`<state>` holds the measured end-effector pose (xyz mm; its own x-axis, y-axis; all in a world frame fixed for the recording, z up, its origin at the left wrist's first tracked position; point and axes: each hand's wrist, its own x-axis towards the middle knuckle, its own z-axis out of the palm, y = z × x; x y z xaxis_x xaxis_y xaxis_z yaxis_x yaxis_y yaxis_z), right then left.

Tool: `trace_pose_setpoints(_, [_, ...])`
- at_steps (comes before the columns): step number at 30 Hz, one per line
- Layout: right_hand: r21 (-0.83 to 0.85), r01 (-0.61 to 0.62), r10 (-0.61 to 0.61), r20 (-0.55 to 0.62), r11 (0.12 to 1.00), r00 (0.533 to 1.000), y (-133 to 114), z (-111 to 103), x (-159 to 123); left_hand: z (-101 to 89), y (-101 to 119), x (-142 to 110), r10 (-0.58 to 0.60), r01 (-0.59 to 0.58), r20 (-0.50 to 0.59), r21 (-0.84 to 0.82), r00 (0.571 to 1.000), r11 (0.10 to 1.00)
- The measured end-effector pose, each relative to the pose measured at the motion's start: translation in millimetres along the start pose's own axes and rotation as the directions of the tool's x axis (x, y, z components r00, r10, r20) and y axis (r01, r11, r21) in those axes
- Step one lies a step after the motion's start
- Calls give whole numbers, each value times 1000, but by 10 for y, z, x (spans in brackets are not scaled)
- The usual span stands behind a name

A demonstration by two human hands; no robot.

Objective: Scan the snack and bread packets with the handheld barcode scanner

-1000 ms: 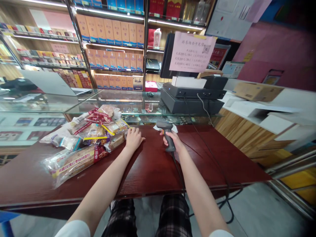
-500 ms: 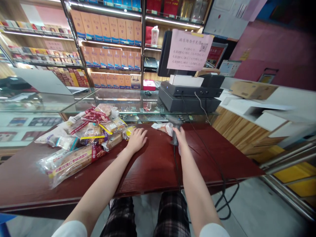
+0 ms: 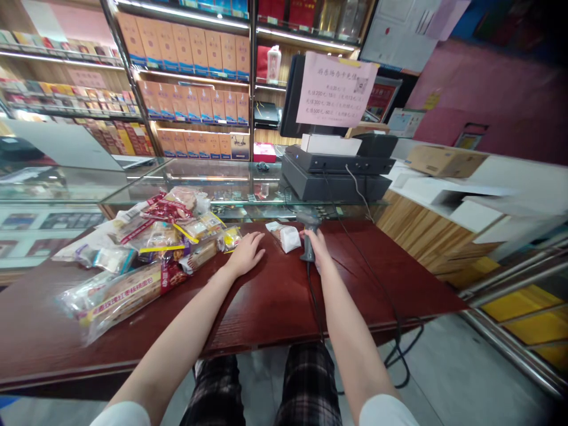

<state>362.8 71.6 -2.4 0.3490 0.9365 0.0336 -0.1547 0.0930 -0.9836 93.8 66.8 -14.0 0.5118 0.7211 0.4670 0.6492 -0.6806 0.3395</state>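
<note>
My right hand point(image 3: 316, 244) is wrapped round the handle of a grey barcode scanner point(image 3: 307, 225), held upright over the dark red table point(image 3: 270, 296). Just left of the scanner lies a small wrapped snack point(image 3: 286, 236) with a white end. My left hand point(image 3: 247, 253) rests on the tabletop, fingers stretched out and nothing in them. Beside its fingertips is a small yellow packet point(image 3: 231, 238), at the edge of a heap of packaged breads point(image 3: 164, 228). A long bag of bread point(image 3: 133, 293) lies at the front of that heap.
A glass display counter point(image 3: 199, 177) runs behind the table. On it stand a dark cash register point(image 3: 337, 177) and a monitor with a pink notice point(image 3: 331, 89). The scanner's black cable point(image 3: 313, 296) hangs toward the front edge. Shelves of orange boxes point(image 3: 190, 103) line the back.
The scanner in my right hand has shifted slightly left and turned, so the white-ended snack shows more fully. My left hand stays at about the same place. The view has moved a little.
</note>
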Motion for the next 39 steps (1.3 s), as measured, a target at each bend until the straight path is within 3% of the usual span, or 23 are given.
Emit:
trace_pose_setpoints(4, [147,-111,96,104,983,990,-77,64,-84,32,72,-6,6,-1,32,-166,999,986])
trace_pose_setpoints(8, [157,-129,92,223,979,971,-116,99,-148,53,61,-2,-124,127,23,-196,992,972])
trace_pose_setpoints(12, [109,-92,66,217,990,974,-147,119,-180,59,82,7,-230,231,19,-129,973,964])
trace_pose_setpoints(19, [105,-35,9,243,994,970,-233,94,-228,31,202,14,-203,197,52,97,978,976])
trace_pose_setpoints(25, [127,-45,15,228,991,973,-229,80,-210,-4,121,-12,-179,196,-128,135,975,971])
trace_pose_setpoints(30, [177,-57,6,277,983,961,-231,95,-241,21,38,-11,-202,222,-134,159,970,962])
trace_pose_setpoints(33, [229,-84,2,338,970,941,-239,79,-246,0,-52,-4,-153,183,-209,132,966,974])
trace_pose_setpoints(36, [264,-105,-12,406,959,914,-267,57,-257,-26,-146,-11,-81,100,-354,35,932,994])
trace_pose_setpoints(39, [251,-92,-52,513,964,857,-334,54,-327,-20,-205,-18,-21,-6,-481,-54,876,999])
